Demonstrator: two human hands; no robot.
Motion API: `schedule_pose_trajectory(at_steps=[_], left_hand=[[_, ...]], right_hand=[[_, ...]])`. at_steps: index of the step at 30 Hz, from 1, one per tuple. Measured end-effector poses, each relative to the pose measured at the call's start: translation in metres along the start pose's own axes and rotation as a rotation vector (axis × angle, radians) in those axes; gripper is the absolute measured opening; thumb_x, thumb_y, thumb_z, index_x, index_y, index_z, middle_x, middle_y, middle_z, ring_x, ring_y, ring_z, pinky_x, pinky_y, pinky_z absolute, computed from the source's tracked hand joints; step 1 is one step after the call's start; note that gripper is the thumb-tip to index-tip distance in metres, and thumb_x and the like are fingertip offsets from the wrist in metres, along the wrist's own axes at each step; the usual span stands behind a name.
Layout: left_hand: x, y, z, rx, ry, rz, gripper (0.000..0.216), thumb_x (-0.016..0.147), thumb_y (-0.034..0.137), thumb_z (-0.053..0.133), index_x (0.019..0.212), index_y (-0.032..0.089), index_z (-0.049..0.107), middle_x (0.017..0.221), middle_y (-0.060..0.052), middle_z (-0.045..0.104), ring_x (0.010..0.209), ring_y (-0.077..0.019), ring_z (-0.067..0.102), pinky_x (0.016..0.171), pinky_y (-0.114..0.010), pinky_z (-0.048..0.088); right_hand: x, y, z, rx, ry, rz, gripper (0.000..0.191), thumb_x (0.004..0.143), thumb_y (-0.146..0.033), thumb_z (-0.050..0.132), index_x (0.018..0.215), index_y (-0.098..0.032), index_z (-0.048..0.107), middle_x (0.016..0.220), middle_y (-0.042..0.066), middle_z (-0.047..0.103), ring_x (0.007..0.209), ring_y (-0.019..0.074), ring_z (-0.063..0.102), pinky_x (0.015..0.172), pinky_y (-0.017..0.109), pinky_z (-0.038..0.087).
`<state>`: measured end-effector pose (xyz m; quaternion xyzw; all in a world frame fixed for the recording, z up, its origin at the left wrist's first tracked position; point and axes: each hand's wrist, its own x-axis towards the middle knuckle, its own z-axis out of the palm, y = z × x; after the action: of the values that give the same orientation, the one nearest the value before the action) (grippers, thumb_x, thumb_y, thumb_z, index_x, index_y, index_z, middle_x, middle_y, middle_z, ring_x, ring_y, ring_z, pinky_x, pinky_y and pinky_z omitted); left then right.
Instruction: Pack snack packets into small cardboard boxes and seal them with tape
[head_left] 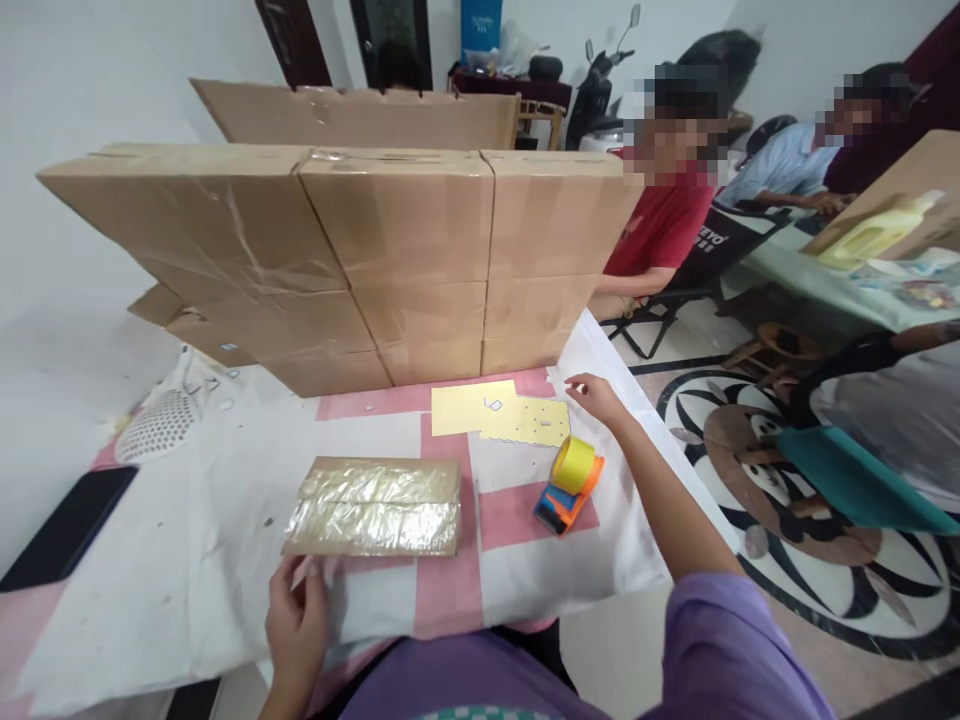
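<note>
Carton (379,505) on worktop (202,540); my left fingers (281,588) half-curled, empty, by near edge, contact unclear. My right fingers (580,384) loosely parted, empty, beside yellow card (536,421).

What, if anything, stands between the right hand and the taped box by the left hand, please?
Yellow sheets lie flat between the right hand and the box; the tape dispenser sits just off that line.

Small box (375,507) brown; tape roll (574,465) yellow; dispenser (583,502) orange, blue; cards (466,410) yellow; tablecloth (448,590) pink-and-white blocks.
</note>
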<state>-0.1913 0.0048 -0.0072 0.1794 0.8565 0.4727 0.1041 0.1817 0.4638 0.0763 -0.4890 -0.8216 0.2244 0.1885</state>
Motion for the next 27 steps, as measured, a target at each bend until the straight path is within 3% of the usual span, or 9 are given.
schedule_pose_trajectory(at_steps=[4, 8, 12, 17, 20, 23, 27], left_hand=[[0.001, -0.008, 0.001, 0.152, 0.005, -0.018, 0.060, 0.085, 0.058, 0.055, 0.130, 0.018, 0.056, 0.120, -0.015, 0.067, 0.106, -0.0338, 0.066, 0.090, -0.047, 0.051], [0.003, -0.007, 0.000, 0.184, -0.032, 0.017, 0.050, 0.083, 0.056, 0.056, 0.119, 0.021, 0.057, 0.108, -0.011, 0.070, 0.100, -0.0320, 0.068, 0.086, -0.044, 0.052], [0.003, -0.004, 0.001, 0.190, -0.043, 0.030, 0.043, 0.081, 0.051, 0.059, 0.114, 0.023, 0.058, 0.103, -0.009, 0.070, 0.094, -0.0301, 0.069, 0.079, -0.039, 0.052], [0.002, 0.000, 0.001, 0.203, -0.079, 0.039, 0.040, 0.081, 0.051, 0.060, 0.110, 0.023, 0.058, 0.093, -0.006, 0.070, 0.084, -0.0271, 0.069, 0.071, -0.035, 0.049], [0.002, 0.001, 0.002, 0.213, -0.077, 0.036, 0.036, 0.080, 0.051, 0.061, 0.101, 0.022, 0.058, 0.083, -0.004, 0.067, 0.078, -0.0263, 0.067, 0.069, -0.035, 0.047], [0.001, 0.000, 0.001, 0.224, -0.075, 0.031, 0.033, 0.080, 0.049, 0.062, 0.098, 0.021, 0.057, 0.078, -0.003, 0.065, 0.072, -0.0240, 0.065, 0.067, -0.034, 0.045], [-0.001, -0.002, 0.000, 0.219, -0.090, 0.046, 0.029, 0.084, 0.045, 0.060, 0.100, 0.021, 0.056, 0.076, -0.001, 0.063, 0.069, -0.0206, 0.064, 0.066, -0.031, 0.046]], right_hand=[[0.037, 0.006, 0.025, -0.022, -0.080, -0.010, 0.037, 0.082, -0.011, 0.061, 0.116, -0.016, 0.074, 0.102, 0.010, 0.075, 0.082, 0.0202, 0.064, 0.080, 0.030, 0.048], [0.055, 0.000, 0.031, -0.015, -0.110, -0.025, 0.023, 0.078, -0.007, 0.058, 0.091, -0.016, 0.075, 0.090, 0.008, 0.074, 0.080, 0.0199, 0.062, 0.076, 0.029, 0.045], [0.045, -0.015, 0.016, 0.043, -0.048, -0.035, 0.013, 0.081, -0.014, 0.055, 0.076, -0.018, 0.066, 0.074, 0.005, 0.069, 0.070, 0.0188, 0.058, 0.067, 0.028, 0.044], [-0.026, -0.059, -0.009, 0.139, 0.092, -0.071, 0.011, 0.090, -0.023, 0.053, 0.084, -0.020, 0.062, 0.082, 0.004, 0.067, 0.075, 0.0186, 0.059, 0.071, 0.029, 0.045], [-0.087, -0.104, -0.003, 0.312, 0.202, -0.056, 0.011, 0.093, -0.026, 0.056, 0.088, -0.022, 0.065, 0.083, 0.002, 0.066, 0.072, 0.0164, 0.057, 0.068, 0.028, 0.044], [-0.141, -0.144, 0.031, 0.528, 0.253, 0.052, 0.009, 0.093, -0.028, 0.061, 0.090, -0.023, 0.067, 0.077, 0.000, 0.064, 0.064, 0.0147, 0.055, 0.061, 0.027, 0.043], [-0.186, -0.172, 0.099, 0.724, 0.261, 0.192, 0.010, 0.092, -0.033, 0.066, 0.090, -0.023, 0.069, 0.076, 0.001, 0.068, 0.065, 0.0166, 0.062, 0.060, 0.028, 0.047]])
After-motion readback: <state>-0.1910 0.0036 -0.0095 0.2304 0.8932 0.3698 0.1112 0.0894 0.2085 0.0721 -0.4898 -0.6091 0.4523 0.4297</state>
